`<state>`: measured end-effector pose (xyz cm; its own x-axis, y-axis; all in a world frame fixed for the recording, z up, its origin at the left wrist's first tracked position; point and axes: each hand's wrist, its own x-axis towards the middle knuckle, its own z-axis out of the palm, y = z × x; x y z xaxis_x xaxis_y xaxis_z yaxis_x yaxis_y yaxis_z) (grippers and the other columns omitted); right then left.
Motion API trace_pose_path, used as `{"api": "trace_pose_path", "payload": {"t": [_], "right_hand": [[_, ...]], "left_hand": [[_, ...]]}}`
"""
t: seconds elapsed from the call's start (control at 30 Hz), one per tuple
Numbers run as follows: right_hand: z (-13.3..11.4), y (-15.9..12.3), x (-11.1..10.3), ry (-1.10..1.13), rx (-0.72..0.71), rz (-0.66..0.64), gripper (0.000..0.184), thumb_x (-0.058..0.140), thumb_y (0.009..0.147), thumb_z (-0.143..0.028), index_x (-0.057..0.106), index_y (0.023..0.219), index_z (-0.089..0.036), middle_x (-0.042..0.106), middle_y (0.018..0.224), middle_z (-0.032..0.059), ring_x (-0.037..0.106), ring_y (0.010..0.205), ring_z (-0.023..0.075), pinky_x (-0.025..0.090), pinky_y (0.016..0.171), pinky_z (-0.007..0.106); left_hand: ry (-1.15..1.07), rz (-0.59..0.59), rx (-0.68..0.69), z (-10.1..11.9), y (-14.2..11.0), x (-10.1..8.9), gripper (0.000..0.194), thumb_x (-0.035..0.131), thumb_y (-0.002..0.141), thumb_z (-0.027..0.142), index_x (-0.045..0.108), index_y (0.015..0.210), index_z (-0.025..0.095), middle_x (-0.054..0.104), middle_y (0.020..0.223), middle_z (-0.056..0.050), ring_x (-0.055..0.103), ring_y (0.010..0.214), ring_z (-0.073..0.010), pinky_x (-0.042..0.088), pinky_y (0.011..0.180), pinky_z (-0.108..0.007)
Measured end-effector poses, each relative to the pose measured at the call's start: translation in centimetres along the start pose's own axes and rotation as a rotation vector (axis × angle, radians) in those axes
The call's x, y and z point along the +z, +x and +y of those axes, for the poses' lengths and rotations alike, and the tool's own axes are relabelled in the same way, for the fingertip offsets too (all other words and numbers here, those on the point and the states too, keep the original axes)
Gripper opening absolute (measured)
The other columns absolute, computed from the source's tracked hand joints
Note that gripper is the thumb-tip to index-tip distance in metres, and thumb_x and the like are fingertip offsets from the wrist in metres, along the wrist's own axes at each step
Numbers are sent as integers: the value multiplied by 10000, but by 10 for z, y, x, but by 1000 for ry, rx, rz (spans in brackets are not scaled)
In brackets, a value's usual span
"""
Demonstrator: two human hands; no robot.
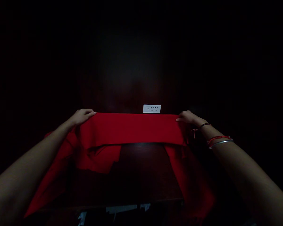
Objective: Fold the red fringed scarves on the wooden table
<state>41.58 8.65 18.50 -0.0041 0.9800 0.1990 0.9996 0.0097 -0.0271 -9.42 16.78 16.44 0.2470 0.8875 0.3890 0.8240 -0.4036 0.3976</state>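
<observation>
A red cloth lies stretched across a dark wooden table, folded into a wide band with loose parts hanging down at both sides. My left hand pinches the band's upper left corner. My right hand pinches the upper right corner; bangles and red threads circle that wrist. Both arms reach forward, and the cloth is pulled taut between the hands.
A small white socket strip sits just beyond the cloth's far edge. The room around is very dark. Some pale objects show below the table's near edge.
</observation>
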Motion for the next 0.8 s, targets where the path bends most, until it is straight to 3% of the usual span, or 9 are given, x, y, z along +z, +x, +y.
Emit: {"api": "trace_pose_path", "payload": {"t": [0.07,0.17,0.3,0.43,0.5,0.57,0.63,0.7,0.8], "right_hand": [[2,-4,0,-150,75,255,233,447,770,-258,624,755,-107,595,748,143,531,687,196,362,588,309],[2,-26,17,-237,136,345,273,343,787,-134,608,840,-95,558,867,193,492,815,255,355,622,352],[1,-75,71,-353,194,276,284,350,756,-107,631,797,-122,544,889,179,455,852,276,361,637,372],[8,-119,126,-324,282,111,319,332,747,-90,644,778,-144,550,889,164,470,840,270,376,618,362],[12,-131,139,-311,306,33,322,329,732,-64,644,765,-124,555,878,171,485,832,267,383,611,355],[12,-135,139,-298,330,-27,311,340,718,-47,641,761,-111,561,879,177,493,841,276,388,617,364],[-2,-132,130,-270,330,-50,289,361,709,-44,638,760,-107,559,909,187,488,871,297,389,632,387],[-33,-126,118,-191,236,-23,264,379,717,-59,633,776,-104,547,960,194,475,913,307,385,671,405],[-107,-116,113,178,-188,35,253,410,777,-197,577,960,-145,544,1030,136,468,971,221,353,808,338]], "left_hand": [[-36,69,72,10,0,11,365,385,769,460,551,793,136,550,771,5,473,749,-148,328,670,-203],[-123,49,177,22,-13,38,368,365,763,471,532,725,145,537,721,7,477,707,-140,340,646,-199],[-213,-150,241,30,-47,76,367,354,758,471,509,662,152,513,668,10,468,661,-132,353,613,-196],[-207,-276,281,42,-80,99,367,353,764,451,510,633,145,492,608,22,441,594,-113,339,570,-189],[-186,-354,330,48,-91,104,358,367,763,437,525,634,144,488,587,28,428,569,-103,329,557,-185],[-180,-405,367,54,-99,108,346,374,766,425,541,651,145,497,591,29,427,569,-100,324,554,-181],[-180,-417,374,58,-105,110,341,377,769,421,550,668,145,501,599,26,429,576,-100,322,553,-180],[-183,-405,369,61,-108,112,345,377,772,422,549,666,142,492,595,25,426,576,-100,320,551,-182],[-205,-383,382,68,-111,115,347,379,775,422,542,654,140,484,595,23,431,582,-102,325,558,-187]]}}
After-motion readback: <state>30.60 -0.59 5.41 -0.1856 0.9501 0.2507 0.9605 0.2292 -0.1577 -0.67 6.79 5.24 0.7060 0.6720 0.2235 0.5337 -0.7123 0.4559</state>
